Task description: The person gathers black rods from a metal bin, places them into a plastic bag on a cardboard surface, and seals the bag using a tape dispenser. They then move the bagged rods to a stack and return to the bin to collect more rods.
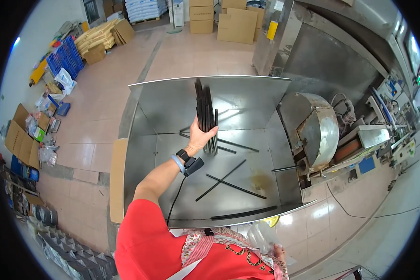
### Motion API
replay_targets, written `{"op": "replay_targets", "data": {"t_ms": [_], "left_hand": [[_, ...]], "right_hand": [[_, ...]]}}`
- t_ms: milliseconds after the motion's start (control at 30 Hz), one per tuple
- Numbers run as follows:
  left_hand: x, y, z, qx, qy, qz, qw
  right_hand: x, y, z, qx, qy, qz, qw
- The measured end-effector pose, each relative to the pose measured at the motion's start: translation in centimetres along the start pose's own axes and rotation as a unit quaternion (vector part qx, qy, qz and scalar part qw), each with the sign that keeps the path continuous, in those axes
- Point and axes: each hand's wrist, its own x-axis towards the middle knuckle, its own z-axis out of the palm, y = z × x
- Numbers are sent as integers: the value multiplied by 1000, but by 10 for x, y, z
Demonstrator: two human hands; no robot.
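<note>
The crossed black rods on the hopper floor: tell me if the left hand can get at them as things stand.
Probably not at once. The left hand is shut on a bundle of black rods, so it has no free grip. The way itself looks open: the crossed rods lie bare in the metal hopper.

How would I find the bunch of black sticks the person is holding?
Look for the big shiny metal bin in the middle of the floor. Above it, the left hand grips a bunch of black sticks standing upright. The other black sticks lie loose and flat on the bin's bottom.
</note>
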Motion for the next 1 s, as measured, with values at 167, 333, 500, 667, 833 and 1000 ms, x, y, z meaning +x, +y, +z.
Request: {"op": "replay_targets", "data": {"t_ms": [167, 333, 500, 667, 833, 1000], "left_hand": [[-3, -24, 1, 24, -10, -40, 999], [-7, -31, 10, -17, -42, -82, 996], [-4, -29, 17, -27, -68, -105, 992], [-20, -45, 11, 15, -88, -98, 991], [-19, -52, 18, 27, -106, -101, 989], [-8, -41, 12, 41, -140, -128, 981]], "right_hand": [[-4, -11, 4, -17, -22, 19, 999], [-15, -17, 20, -19, 8, 19, 1000], [-5, -5, 8, -18, -5, 15, 1000], [-8, -2, 10, 9, 0, 7, 1000], [-24, -14, 28, -31, 36, -10, 999], [-37, -29, 27, -17, 52, -25, 998]]}}
